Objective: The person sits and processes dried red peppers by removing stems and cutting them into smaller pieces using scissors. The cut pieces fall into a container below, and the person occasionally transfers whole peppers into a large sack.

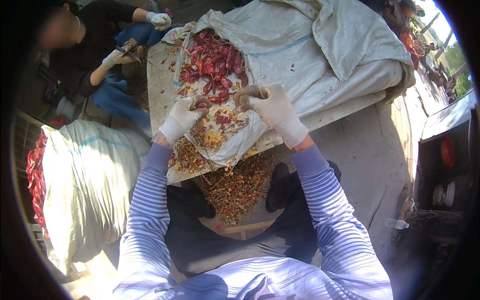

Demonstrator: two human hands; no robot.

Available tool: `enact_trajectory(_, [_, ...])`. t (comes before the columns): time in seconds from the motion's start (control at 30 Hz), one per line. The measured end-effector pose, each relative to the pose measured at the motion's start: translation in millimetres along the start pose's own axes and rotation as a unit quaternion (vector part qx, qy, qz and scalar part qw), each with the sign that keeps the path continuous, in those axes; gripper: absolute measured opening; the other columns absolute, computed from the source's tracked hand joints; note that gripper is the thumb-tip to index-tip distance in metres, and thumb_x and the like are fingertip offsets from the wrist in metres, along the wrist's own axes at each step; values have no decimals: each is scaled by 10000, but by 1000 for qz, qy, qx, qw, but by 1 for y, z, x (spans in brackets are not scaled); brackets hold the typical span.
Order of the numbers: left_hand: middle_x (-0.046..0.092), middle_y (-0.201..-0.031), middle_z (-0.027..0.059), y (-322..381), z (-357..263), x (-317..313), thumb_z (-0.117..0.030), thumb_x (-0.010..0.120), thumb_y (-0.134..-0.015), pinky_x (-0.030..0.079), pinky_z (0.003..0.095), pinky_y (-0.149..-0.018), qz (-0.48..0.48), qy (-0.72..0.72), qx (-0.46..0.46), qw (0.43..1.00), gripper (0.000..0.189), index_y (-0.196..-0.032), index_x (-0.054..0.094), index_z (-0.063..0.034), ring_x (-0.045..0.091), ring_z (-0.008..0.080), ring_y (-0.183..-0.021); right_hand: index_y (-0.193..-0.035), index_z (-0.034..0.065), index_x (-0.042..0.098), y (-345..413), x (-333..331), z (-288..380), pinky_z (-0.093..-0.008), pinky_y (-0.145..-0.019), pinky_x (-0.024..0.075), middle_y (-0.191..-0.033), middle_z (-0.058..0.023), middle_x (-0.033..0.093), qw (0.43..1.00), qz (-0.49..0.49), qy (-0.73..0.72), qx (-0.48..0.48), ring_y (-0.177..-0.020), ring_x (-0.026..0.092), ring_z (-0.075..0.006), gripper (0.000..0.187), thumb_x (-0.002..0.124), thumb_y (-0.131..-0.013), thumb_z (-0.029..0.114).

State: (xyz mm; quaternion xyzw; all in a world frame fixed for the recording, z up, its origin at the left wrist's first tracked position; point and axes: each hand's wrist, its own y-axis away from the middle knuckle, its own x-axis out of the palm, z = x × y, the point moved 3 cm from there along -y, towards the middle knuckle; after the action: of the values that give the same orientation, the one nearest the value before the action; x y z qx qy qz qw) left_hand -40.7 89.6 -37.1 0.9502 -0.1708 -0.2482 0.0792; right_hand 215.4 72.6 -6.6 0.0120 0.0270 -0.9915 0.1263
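Dried red chili peppers [215, 62] spill from the mouth of a large white woven sack [285, 48] lying on a low board [161, 78]. My left hand [187, 114], in a pale work glove with a dirty grip side, has its fingers curled around a piece of red chili at the pile's near edge. To the right of it, my right hand [268, 107], gloved the same way, has its thumb and fingertips pinched together; whether something is between them is hidden. Yellow seeds and red scraps [213, 135] lie on the sack cloth below and between both hands.
Stems and scraps [240, 187] are heaped on the ground between my feet. A full white sack [93, 187] with red chilies at its mouth stands at left. Across the board's left side sits a co-worker [108, 48] in gloves. A plastic bottle [396, 224] lies at right.
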Motion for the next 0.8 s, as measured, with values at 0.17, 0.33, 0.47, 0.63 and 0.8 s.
enact_trajectory(0.17, [759, -1015, 145, -30, 31, 25, -217, 728, -937, 580, 436, -827, -52, -355, 120, 926, 318, -1219, 707, -71, 740, 326, -921, -1014, 48, 792, -2, -4, -7, -380, -760, 568, -859, -175, 756, 975, -12, 220, -40, -803, 747, -274, 211, 653, -906, 163])
enact_trajectory(0.33, [747, -1094, 176, -49, 54, 50, -224, 766, -868, 556, 466, -901, 0, -440, 82, 894, 392, -1248, 725, -137, 702, 384, -1048, -1033, 82, 797, 2, -4, -5, -411, -797, 566, -908, -210, 744, 962, -6, 274, -12, -871, 735, -367, 220, 652, -913, 195])
enact_trajectory(0.47, [734, -958, 182, -47, 49, 56, -227, 742, -851, 566, 499, -825, -17, -458, 123, 880, 249, -1063, 721, -98, 707, 406, -950, -1059, 89, 795, 3, -3, -1, -420, -817, 567, -935, -205, 749, 949, 3, 316, -16, -895, 737, -359, 225, 671, -919, 213])
enact_trajectory(0.63, [733, -943, 150, -26, 11, 47, -249, 752, -874, 572, 483, -768, -73, -422, 212, 878, 283, -1103, 708, -89, 717, 377, -897, -1063, 71, 791, 0, 1, 1, -423, -830, 569, -954, -197, 758, 942, -14, 334, -24, -919, 739, -361, 244, 690, -928, 247])
enact_trajectory(0.8, [725, -940, 129, 2, -31, 38, -187, 759, -878, 563, 447, -705, -155, -353, 349, 854, 279, -1136, 717, -88, 710, 345, -850, -1070, 38, 782, -2, 11, -3, -409, -834, 569, -967, -206, 761, 964, -11, 263, -34, -941, 744, -356, 273, 728, -925, 262])
